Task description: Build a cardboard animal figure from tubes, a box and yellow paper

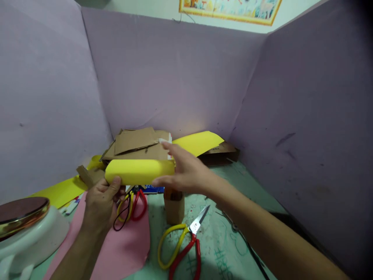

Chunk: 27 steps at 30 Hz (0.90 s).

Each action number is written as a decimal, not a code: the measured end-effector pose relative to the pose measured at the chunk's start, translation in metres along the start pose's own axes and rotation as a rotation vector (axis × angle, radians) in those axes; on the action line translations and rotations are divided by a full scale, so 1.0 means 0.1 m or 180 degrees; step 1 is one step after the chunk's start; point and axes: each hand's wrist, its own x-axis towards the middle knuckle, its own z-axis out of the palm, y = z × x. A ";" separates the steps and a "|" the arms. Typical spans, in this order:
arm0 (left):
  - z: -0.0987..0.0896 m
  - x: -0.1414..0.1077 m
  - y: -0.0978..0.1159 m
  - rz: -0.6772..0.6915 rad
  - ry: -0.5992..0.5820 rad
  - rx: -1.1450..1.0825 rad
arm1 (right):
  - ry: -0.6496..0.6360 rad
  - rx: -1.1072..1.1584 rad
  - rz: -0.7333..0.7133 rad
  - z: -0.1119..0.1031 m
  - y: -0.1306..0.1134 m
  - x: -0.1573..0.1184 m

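A yellow sheet [140,172], curved over like a roll, is held up above the table. My left hand [101,198] pinches its left end, thumb on the near face. At the other end, my right hand [186,169] has thumb and fingers spread around the edge; whether it presses on the sheet I cannot tell. Below the right hand stands a small brown cardboard box [174,208], open at the top. Scissors [194,229] with one yellow and one red handle lie in front of it, blades half open. A second pair of scissors [139,206] is partly hidden behind the left hand.
Pink sheet [125,249] lies under the left forearm. A white pot-like object [37,233] with a dark top stands at the left. Cardboard pieces [134,140] and another yellow sheet [201,143] are stacked at the back. Purple panels [175,77] enclose the table [233,256].
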 end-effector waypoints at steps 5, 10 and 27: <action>-0.01 0.00 0.04 0.0000 0.0087 -0.0208 | 0.0144 0.1059 0.1063 -0.02 0.35 -0.52; 0.03 -0.02 -0.02 -0.0106 0.0109 -0.0258 | 0.0058 0.1622 0.0845 0.49 0.64 -0.64; 0.05 -0.05 -0.19 -0.0385 -0.0081 0.0239 | 0.0551 0.2674 0.0544 0.78 0.85 -0.67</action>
